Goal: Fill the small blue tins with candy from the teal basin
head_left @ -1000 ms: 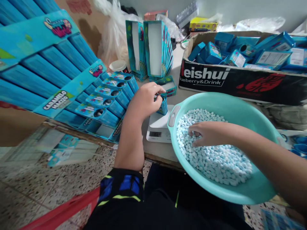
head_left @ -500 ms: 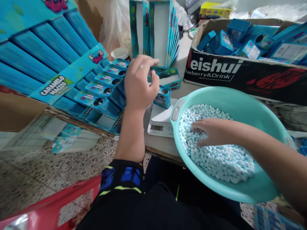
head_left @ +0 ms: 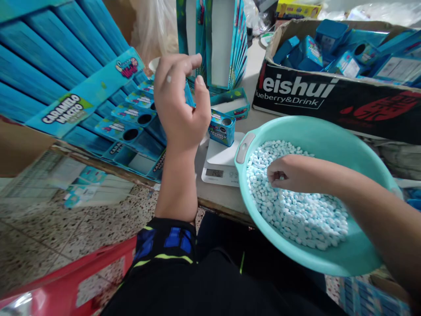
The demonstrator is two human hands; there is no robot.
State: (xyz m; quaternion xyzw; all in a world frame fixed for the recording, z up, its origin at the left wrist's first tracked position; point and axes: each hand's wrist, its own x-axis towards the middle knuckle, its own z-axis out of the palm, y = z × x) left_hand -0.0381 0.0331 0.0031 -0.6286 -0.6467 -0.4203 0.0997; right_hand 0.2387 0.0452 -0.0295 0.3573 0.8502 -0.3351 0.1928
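My left hand [head_left: 184, 98] is raised beside a small blue candy box [head_left: 222, 128], thumb and index finger apart, its other fingers curled. Nothing shows plainly in its grasp. The box stands upright on a white digital scale [head_left: 217, 175], whose display seems to read 140.0. In a turquoise basin [head_left: 355, 145], my right hand [head_left: 284, 173] is just over a heap of small pale-blue and white candies [head_left: 309, 219]. Its fingers are closed, with candies partly visible between them.
A display carton [head_left: 82, 105] with rows of blue boxes leans at left. Taller display boxes [head_left: 223, 44] stand behind the scale, with a flat one [head_left: 233, 103] lying in front. A black cardboard box [head_left: 296, 87] of blue boxes sits at back right. A red chair [head_left: 75, 267] is lower left.
My right hand has closed its fingers and lifted slightly from the candies. My left hand has shifted left and up, away from the box on the scale. The view has shifted slightly.
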